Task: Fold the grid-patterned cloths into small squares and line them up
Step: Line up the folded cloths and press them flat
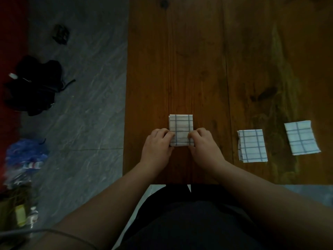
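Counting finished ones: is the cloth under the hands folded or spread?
Folded: the cloth is a small layered rectangle, pinched by both hands.

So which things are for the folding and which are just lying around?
For the job: cloth being folded, left hand, right hand, two folded cloths.
Lying about: black bundle, blue plastic bag, small dark object.
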The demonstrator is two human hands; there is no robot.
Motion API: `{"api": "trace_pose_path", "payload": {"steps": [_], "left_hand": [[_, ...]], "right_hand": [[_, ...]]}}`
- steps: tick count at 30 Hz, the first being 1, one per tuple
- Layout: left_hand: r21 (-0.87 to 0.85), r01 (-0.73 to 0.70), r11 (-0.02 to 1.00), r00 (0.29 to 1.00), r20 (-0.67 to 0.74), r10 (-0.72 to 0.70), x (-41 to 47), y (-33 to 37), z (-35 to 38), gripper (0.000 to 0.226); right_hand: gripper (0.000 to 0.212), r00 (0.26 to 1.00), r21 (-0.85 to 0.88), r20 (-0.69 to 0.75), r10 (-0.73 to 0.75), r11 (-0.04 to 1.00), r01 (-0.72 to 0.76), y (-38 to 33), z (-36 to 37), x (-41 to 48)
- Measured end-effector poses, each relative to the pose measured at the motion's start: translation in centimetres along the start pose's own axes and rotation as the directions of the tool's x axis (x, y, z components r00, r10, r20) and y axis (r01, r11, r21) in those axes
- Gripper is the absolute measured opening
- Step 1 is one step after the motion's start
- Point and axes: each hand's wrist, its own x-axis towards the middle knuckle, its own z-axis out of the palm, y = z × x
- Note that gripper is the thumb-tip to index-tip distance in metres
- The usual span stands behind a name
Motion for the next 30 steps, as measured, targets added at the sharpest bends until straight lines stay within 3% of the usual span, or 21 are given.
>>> {"api": "trace_pose_path", "payload": {"steps": [15, 24, 30], "left_hand": [[-0.041, 0.043, 0.998, 0.998, -0.049, -0.045, -1.2, 1.8, -0.6, 0.048], [-0.082, -0.064, 0.995, 0.998, -0.002, 0.064, 0.0, 12.8, 2.7, 0.043], [-0.088, -0.013, 0.996, 1.000, 0.011, 0.014, 0.5, 20.7, 6.2, 0.045]], "right_hand": [[0.040, 1.000, 0.046, -0.028, -0.015, 0.999, 0.016, 1.8, -2.0, -1.4], [0.038, 0.998, 0.041, -0.061, 0.019, 0.999, -0.016, 11.0, -6.2, -5.7], [0.037, 0.998, -0.013, -0.042, 0.044, 0.999, -0.045, 19.5, -9.3, -8.6]]}}
